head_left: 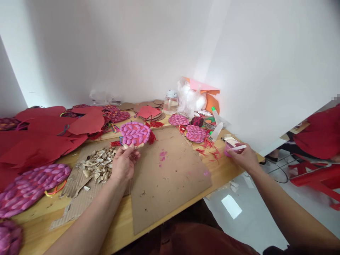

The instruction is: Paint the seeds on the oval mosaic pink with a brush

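Observation:
My left hand is closed, pinching the near edge of a red craft piece covered with pink-painted peanut shells. Plain, unpainted shells line that near edge, and red tassels hang at its sides. The piece is held up above the cardboard. At the table's right end, my right hand is closed around a white-handled tool, its tip at a small cup with purple-pink on its side. Whether the tool is a brush cannot be made out. Loose peanut shells lie left of my left wrist.
A cardboard sheet with pink smears lies before me. Red paper shapes are heaped at left, near another pink shell piece. At the back stand a water jar and glue bottles. A red stool is at right.

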Demonstrator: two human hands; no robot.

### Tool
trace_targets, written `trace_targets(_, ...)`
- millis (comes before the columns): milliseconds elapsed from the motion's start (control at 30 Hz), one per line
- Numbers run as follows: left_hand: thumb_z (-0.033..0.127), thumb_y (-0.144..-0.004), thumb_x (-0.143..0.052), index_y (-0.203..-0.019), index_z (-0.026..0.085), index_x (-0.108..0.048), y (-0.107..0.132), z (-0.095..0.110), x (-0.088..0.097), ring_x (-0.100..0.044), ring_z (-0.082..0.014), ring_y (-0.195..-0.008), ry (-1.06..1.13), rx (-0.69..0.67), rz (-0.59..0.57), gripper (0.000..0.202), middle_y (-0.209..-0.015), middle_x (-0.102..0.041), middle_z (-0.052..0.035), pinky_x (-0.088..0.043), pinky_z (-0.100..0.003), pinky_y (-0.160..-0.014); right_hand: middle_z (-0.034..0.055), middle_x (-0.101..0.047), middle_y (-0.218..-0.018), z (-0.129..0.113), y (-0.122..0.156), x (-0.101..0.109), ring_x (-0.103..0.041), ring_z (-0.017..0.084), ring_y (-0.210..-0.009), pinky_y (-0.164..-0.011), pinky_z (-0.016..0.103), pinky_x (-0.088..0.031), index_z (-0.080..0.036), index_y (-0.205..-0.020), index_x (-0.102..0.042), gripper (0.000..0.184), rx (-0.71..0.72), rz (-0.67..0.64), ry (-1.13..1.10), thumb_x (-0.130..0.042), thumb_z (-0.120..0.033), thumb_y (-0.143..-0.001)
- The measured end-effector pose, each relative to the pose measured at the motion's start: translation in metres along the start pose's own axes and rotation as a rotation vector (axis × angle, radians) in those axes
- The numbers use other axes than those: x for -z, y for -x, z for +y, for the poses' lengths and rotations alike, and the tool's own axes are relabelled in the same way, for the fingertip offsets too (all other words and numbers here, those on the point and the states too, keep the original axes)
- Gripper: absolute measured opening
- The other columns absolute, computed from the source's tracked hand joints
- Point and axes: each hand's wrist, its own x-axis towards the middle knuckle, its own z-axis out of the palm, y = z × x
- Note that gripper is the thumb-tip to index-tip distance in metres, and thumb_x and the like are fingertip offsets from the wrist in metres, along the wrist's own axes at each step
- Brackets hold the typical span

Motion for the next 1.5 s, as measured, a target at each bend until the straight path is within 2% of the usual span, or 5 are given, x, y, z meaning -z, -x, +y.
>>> trace_targets(367,0.027,-0.056,-0.087,-0.076,0.018,-0.054,0.000,0.001,-0.001,-0.060,-0.0106,-0.052,-0.018,0.004,-0.009,0.040,-0.066,-0.066,0.0032,-0.053,-0.022,-0.054,0.0071,-0.074,-0.090,-0.042,0.022,-0.023,-0.068,0.023,-0.077,-0.065,0.031,-0.050,-0.018,-0.108,-0.065,0.051,0.075,-0.164,-0.191,-0.071,-0.053,-0.072)
trace_targets(667,0.024,-0.058,-0.086,-0.074,0.019,-0.053,0.000,0.000,-0.001,-0.061,-0.0109,-0.052,-0.016,0.007,-0.009,0.037,-0.067,-0.066,0.0033,-0.053,-0.023,-0.053,0.0104,-0.073,-0.084,0.003,-0.011,0.012,-0.068,0.031,-0.077,-0.069,0.039,-0.050,-0.016,-0.100,-0.066,0.050,-0.054,-0.050,-0.052,-0.074,-0.052,-0.066)
trace_targets(833,0.021,-0.060,-0.084,-0.075,0.018,-0.054,0.002,0.000,-0.002,-0.060,-0.0109,-0.052,-0.023,0.010,-0.008,0.034,-0.067,-0.065,0.0033,-0.054,-0.023,-0.053,0.0106,-0.075,-0.083,-0.002,0.000,-0.006,-0.070,0.029,-0.079,-0.068,0.036,-0.050,-0.019,-0.085,-0.067,0.035,-0.029,-0.138,-0.066,-0.072,-0.050,-0.070)
trace_targets(1067,0.019,-0.062,-0.082,-0.075,0.018,-0.054,0.002,0.003,-0.002,-0.060,-0.0105,-0.053,-0.028,0.016,0.002,0.031,-0.066,-0.064,0.0040,-0.054,-0.022,-0.054,0.0079,-0.076,-0.098,-0.031,0.013,-0.027,-0.070,0.024,-0.083,-0.070,0.032,-0.051,-0.019,-0.110,-0.065,0.048,0.063,-0.182,-0.140,-0.070,-0.052,-0.075)
trace_targets(1500,0.018,-0.064,-0.082,-0.073,0.017,-0.054,-0.001,0.000,0.001,-0.060,-0.0105,-0.052,-0.062,0.023,-0.020,0.029,-0.065,-0.064,0.0026,-0.053,-0.022,-0.054,0.0121,-0.075,-0.108,-0.001,-0.011,-0.021,-0.069,0.029,-0.097,-0.079,0.036,-0.050,-0.015,-0.120,-0.062,0.059,-0.009,-0.130,0.078,-0.067,-0.055,-0.078)
